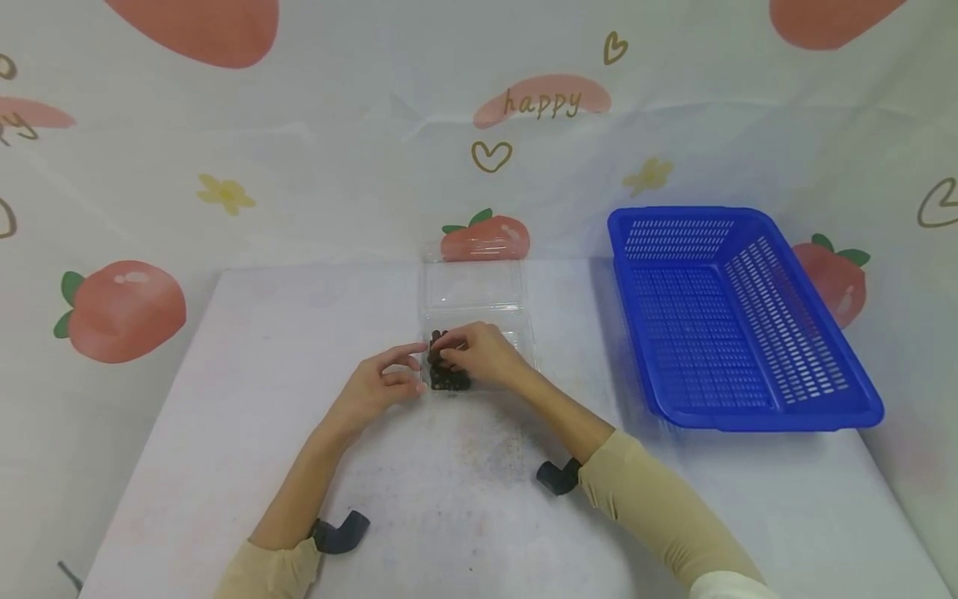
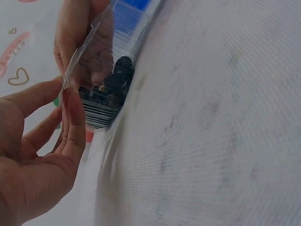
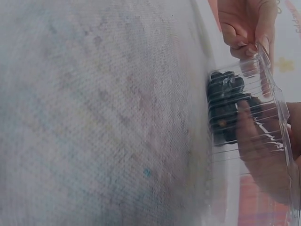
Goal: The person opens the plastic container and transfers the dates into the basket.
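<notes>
A clear plastic clamshell box [image 1: 533,353] stands on the table with its lid [image 1: 475,283] raised at the back. In its left part lie several glossy dark rounded pieces [image 1: 447,381], like black grapes, heaped together. My left hand [image 1: 374,391] pinches the box's left rim between thumb and fingers, as the left wrist view shows close up. My right hand [image 1: 482,353] reaches down inside the box, its thumb and forefinger bent around a dark piece on the heap. Through the ribbed clear wall, the right wrist view shows fingers [image 3: 249,136] against the dark pieces [image 3: 225,106].
A blue slotted plastic basket [image 1: 636,349] stands to the right of the box. White cloth covers the table [image 1: 299,324], and a strawberry-print sheet [image 1: 359,166] hangs behind. A dark angled mount [image 1: 340,532] sits at the left wrist, another [image 1: 555,478] at the right.
</notes>
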A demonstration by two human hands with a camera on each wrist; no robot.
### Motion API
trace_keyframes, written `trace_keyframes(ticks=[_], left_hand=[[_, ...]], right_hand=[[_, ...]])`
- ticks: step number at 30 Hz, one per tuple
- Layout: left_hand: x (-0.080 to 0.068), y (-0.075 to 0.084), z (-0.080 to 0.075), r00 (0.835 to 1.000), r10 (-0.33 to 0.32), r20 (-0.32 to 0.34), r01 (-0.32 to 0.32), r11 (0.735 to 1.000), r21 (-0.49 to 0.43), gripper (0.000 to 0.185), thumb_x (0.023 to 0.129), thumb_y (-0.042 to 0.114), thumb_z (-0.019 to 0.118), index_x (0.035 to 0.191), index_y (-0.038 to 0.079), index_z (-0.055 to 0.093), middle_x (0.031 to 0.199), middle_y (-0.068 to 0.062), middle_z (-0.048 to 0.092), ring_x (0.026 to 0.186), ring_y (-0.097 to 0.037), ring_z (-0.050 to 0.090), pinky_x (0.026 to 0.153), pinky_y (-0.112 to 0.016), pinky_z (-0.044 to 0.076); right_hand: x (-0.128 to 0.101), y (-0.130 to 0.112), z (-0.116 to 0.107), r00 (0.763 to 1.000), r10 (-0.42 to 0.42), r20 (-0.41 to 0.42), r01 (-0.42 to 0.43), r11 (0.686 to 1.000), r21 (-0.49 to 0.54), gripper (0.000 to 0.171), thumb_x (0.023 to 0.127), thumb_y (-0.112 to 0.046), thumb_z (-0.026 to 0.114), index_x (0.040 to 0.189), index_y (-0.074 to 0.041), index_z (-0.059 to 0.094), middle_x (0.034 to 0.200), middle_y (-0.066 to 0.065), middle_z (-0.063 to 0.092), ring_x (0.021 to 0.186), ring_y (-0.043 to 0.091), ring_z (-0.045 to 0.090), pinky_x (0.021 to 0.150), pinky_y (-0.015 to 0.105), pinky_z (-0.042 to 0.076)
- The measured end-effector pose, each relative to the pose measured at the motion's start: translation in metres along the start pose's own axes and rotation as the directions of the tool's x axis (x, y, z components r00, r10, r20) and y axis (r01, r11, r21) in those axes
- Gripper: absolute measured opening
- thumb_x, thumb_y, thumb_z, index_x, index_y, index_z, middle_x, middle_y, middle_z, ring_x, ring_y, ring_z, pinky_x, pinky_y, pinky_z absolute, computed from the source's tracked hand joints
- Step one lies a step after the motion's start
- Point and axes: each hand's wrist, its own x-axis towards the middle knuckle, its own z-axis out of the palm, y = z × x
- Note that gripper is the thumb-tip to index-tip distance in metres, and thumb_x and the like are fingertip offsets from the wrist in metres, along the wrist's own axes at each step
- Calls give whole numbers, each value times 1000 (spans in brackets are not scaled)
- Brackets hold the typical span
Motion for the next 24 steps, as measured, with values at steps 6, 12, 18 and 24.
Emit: trace_keyframes(ticks=[6,12,18,24], left_hand=[[1,2,0,1000,3,6,-3,1000,-9,59,88,3,73,143,11,52,119,-16,51,87,-13,65,78,-26,52],[1,5,1,1000,11,5,-11,1000,-17,60,88,1,72,144,8,51,119,-16,51,86,-11,65,78,-25,53],[1,4,1,1000,-9,-2,9,1000,0,59,88,4,73,144,12,53,121,-16,51,88,-13,65,79,-26,53],[1,1,0,1000,-15,-5,15,1000,7,59,88,4,73,143,11,53,121,-17,52,88,-13,65,80,-25,53]], right_hand=[[-2,2,-7,1000,-23,-21,25,989,147,17,96,-7,64,110,-3,74,100,9,72,77,14,71,71,27,60],[-6,5,-18,999,-32,-32,40,948,317,17,97,-5,63,111,-2,72,101,12,72,86,26,72,77,33,60],[-16,4,-34,1000,-18,-12,22,892,452,21,96,-7,64,116,0,69,109,15,70,99,35,69,86,37,58],[-24,-1,-44,999,-32,-28,41,901,432,22,92,-7,69,114,-3,69,110,12,68,104,39,67,85,33,58]])
